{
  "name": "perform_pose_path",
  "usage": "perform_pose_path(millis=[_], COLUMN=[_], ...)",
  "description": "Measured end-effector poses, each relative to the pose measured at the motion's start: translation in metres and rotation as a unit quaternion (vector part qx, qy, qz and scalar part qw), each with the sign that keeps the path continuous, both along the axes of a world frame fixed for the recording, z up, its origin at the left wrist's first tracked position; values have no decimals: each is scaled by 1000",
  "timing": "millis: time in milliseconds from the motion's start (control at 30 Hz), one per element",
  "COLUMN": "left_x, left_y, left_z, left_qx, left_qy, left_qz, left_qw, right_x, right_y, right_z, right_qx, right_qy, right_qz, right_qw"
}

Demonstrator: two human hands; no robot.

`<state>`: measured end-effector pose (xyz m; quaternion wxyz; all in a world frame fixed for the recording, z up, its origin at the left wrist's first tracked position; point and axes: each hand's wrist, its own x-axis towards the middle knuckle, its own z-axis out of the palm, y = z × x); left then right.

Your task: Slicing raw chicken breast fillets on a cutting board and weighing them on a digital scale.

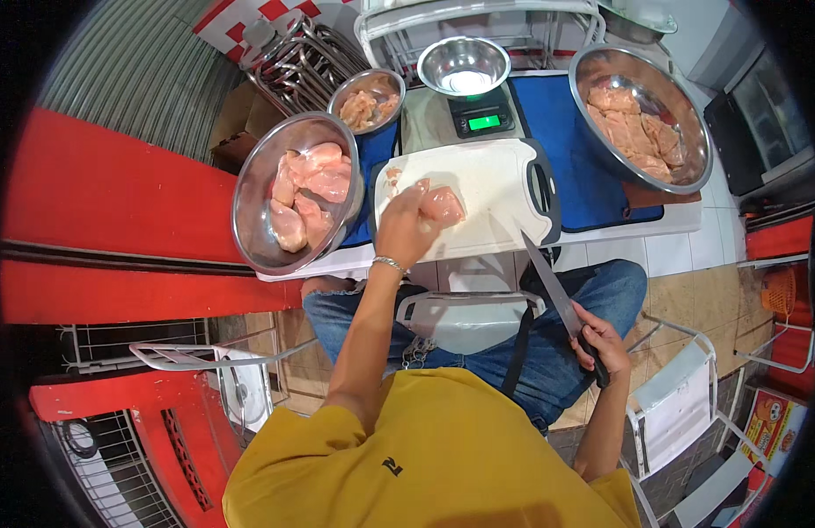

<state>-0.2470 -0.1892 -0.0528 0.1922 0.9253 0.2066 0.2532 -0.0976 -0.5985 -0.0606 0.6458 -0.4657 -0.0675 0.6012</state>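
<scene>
On the white cutting board [493, 171] lies a piece of raw chicken [443, 206]. The fingers of my left hand [406, 221] rest at the chicken's left side, and I cannot tell whether they grip it. Small meat scraps [393, 175] lie by the board's left end. My right hand [600, 340] is closed around the black handle of a kitchen knife [551, 285], held over my right thigh. Its blade points up and left, with the tip near the board's front right corner.
Steel bowls with raw chicken stand left [242, 218], right [701, 145] and at the back left [397, 82]. Behind the board, an empty steel bowl [440, 56] sits on a digital scale [463, 122] with a lit green display. Blue mats [599, 204] cover parts of the table.
</scene>
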Motion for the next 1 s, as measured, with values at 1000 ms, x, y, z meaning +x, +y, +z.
perform_pose_path(millis=[1000], left_x=[291], left_y=[188], left_z=[40], left_qx=[-51], left_qy=[279], left_qz=[-69], left_qw=[957], right_x=[3], right_y=[-6], right_z=[-11], right_qx=[52], right_qy=[87], right_qz=[-6], right_qw=[995])
